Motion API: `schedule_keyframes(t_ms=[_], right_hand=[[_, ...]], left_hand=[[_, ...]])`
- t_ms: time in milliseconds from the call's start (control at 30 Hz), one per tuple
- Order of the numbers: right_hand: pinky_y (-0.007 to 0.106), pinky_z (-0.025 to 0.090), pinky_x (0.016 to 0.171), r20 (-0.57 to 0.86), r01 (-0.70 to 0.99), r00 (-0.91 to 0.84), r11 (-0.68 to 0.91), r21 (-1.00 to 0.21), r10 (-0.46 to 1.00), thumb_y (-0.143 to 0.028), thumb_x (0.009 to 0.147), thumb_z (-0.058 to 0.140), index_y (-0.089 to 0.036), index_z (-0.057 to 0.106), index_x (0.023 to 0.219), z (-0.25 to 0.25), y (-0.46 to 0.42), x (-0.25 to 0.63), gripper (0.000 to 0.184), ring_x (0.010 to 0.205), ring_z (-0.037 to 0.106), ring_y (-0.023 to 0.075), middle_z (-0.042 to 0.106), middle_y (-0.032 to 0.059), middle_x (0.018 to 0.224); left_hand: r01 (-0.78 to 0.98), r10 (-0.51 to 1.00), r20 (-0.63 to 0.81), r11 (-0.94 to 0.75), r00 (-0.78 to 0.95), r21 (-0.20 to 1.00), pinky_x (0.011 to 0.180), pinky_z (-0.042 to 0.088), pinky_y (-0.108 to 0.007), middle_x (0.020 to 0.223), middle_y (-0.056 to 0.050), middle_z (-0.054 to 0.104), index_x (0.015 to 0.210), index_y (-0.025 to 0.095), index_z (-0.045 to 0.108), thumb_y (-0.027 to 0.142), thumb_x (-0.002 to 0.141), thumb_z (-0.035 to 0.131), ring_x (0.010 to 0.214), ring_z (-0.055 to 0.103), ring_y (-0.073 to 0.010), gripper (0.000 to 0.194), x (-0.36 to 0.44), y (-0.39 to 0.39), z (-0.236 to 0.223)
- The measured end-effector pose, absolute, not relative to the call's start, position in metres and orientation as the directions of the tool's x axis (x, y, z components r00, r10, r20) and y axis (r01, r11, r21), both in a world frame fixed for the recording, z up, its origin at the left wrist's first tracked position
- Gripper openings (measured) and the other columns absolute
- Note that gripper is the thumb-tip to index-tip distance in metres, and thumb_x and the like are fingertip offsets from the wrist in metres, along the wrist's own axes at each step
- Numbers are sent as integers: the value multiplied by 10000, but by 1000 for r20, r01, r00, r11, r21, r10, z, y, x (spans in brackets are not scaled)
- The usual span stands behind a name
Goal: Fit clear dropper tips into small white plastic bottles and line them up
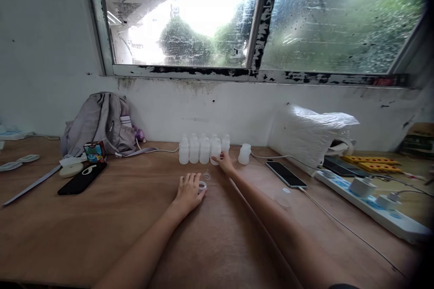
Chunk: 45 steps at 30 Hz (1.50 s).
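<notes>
Several translucent white bottles [194, 150] stand close together in a block near the wall. My right hand [225, 163] reaches to the block's right side, its thumb and fingers closed on the lower part of a front bottle [215, 144]. Nearer to me, my left hand [189, 192] rests on the table, fingers curled, with a small white ring [202, 185] between fingertips and thumb. Just beyond it lies a thin clear ring [206, 175]. Apart from the block, to the right, is a shorter, wide-mouthed translucent container [244, 153].
On the right lie a phone [285, 174] with a cable, clear discs [286, 190], a power strip [373, 207] and a white padded bag [305, 137]. To the left are a grey backpack [101, 122], a small box [95, 151] and a black phone [82, 179]. A wall with windows stands behind.
</notes>
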State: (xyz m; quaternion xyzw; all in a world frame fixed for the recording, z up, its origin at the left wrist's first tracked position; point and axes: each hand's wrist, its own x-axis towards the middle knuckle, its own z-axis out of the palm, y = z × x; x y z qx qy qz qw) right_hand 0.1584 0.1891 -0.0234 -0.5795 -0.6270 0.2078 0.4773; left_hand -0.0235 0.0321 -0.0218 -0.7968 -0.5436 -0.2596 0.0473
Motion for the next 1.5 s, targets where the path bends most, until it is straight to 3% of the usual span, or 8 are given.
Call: schedule_keyframes(t_ms=[167,267,367,500,700,1133,1333,1500], right_hand=[[377,395,775,401,553,188,241,-798,897,-257,623,580,-116,402,1050,-35,178,148,484,868,536,235,549,143,946],[379,397,767,421,576,180,252,-778,889,-221,692,484,-110,400,1051,-43,155,147,385,826,546,222,553,149,925],[336,408,749,442,596,30,339,-728,896,-242,695,504,-156,477,960,-50,131,142,280,786,554,195,586,90,851],[317,384,757,497,686,-291,540,-487,817,-255,711,521,-175,525,894,-48,110,131,200,826,530,192,594,72,844],[281,391,714,559,647,-407,660,-383,722,-241,752,468,-190,535,867,-31,88,125,143,769,513,169,561,56,824],[268,441,633,594,446,-180,603,-661,784,-166,651,485,-187,450,950,-26,72,111,301,655,520,132,548,40,826],[288,442,768,539,145,-277,589,-795,795,-123,654,454,-203,395,1005,-28,66,106,365,885,551,146,515,70,1045],[295,456,751,466,38,-188,481,-876,864,-226,679,524,-175,483,926,-32,69,103,256,846,568,160,554,67,963]], left_hand=[[895,849,446,-401,283,196,827,297,-401,996,-92,535,974,188,520,407,778,405,964,429,-245,315,-28,35,-20],[899,857,437,-388,271,202,810,302,-403,953,-92,555,942,189,527,408,780,404,937,444,-245,299,-29,36,-22],[902,868,425,-374,259,214,809,303,-403,944,-97,565,962,183,516,395,786,402,938,451,-249,298,-28,37,-23],[900,877,404,-371,259,229,814,307,-407,969,-100,559,997,183,503,370,793,401,946,462,-252,295,-27,36,-23],[827,792,592,-427,147,365,820,349,-325,1079,-76,504,1129,194,387,313,845,306,978,466,-196,318,-28,33,-6],[755,785,580,-513,219,410,794,396,-318,954,-71,562,991,193,449,294,817,378,902,517,-189,213,-28,35,-10],[622,884,451,-424,125,658,742,436,-295,896,-65,599,948,190,461,290,757,485,840,569,-168,217,-31,48,-17],[420,928,367,-357,60,835,720,446,-275,833,-57,625,939,172,458,269,752,491,786,591,-150,214,-33,55,-20]])
